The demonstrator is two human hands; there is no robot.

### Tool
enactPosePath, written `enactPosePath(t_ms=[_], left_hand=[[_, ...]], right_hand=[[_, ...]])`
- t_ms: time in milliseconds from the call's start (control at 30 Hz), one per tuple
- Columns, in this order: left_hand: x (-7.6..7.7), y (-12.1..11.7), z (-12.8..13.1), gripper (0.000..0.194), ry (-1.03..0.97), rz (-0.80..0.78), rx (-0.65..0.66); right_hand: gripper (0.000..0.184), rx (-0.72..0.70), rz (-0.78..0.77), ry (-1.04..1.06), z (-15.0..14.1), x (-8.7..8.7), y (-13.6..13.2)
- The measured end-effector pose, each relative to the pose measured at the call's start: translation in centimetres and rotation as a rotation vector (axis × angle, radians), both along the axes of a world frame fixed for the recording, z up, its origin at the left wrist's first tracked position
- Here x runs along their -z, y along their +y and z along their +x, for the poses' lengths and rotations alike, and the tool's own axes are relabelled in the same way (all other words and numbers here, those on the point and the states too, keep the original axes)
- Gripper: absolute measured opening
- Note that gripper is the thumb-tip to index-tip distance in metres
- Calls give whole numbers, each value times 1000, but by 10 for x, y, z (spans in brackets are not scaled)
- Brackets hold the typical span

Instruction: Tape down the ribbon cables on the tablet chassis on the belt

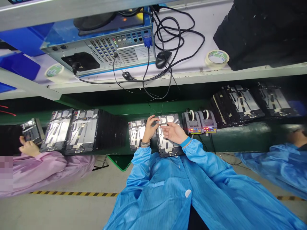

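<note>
An opened tablet (pixel 168 145) with silver panels and a black border lies on the green bench in front of me, under both hands. My left hand (pixel 150 129) is over its upper left edge, thumb and forefinger bent together in a pinch. From the right, my right hand (pixel 175 132) reaches over the upper part of the tablet, its fingertips drawn together close to the left ones. Whatever lies between the fingertips is too small to make out. A second opened tablet (pixel 136 135) lies just left of my left hand.
Two tape dispensers (pixel 193 123) with lit displays stand right of the tablet. Stacked tablets (pixel 81 132) are at left, more (pixel 246 103) at right. Co-workers' hands (pixel 29 148) are on both sides. Above, a shelf carries a computer (pixel 103 51), cables and a tape roll (pixel 217 58).
</note>
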State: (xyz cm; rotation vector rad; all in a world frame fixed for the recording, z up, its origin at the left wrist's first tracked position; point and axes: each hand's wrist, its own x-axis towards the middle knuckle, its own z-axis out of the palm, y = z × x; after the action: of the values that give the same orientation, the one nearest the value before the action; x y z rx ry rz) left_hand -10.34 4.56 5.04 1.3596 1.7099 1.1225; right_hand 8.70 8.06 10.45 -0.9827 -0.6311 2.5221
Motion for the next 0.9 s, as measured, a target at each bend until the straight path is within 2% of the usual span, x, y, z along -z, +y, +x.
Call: enactPosePath(t_ms=[67,167,200,267,333,433,567,667,733,800,867,900], left_hand=[[-1,0,-1,20,-10,-9,12],[-1,1,-2,20,-23,-21,25],[-1,1,-3,20,-25,-22,27],[-1,1,-3,21,-29,-26,27],[-1,2,-4,20,-38,-36,29],[-2,3,-5,19,-46,-46,44],[-6,4,-7,17,-5,-31,59],[-10,7,-7,16,46,3,64],[-15,10,-7,16,76,6,72],[-20,13,-6,15,107,6,79],[-25,11,-4,21,122,28,61],[-26,6,-1,26,112,43,23]], right_hand=[[36,-66,255,-157,6,1,-3],[38,-118,914,-503,12,3,1],[40,-175,1130,-609,12,4,4],[47,-373,1444,-765,11,5,13],[53,-580,1603,-856,8,7,21],[55,-731,1713,-903,2,10,27],[46,-747,1794,-839,-1,9,34],[38,-709,1786,-773,7,1,40],[35,-570,1741,-794,21,-2,38],[37,-305,1641,-889,41,0,29],[42,-33,1492,-991,62,9,14],[44,56,1417,-1023,72,17,5]])
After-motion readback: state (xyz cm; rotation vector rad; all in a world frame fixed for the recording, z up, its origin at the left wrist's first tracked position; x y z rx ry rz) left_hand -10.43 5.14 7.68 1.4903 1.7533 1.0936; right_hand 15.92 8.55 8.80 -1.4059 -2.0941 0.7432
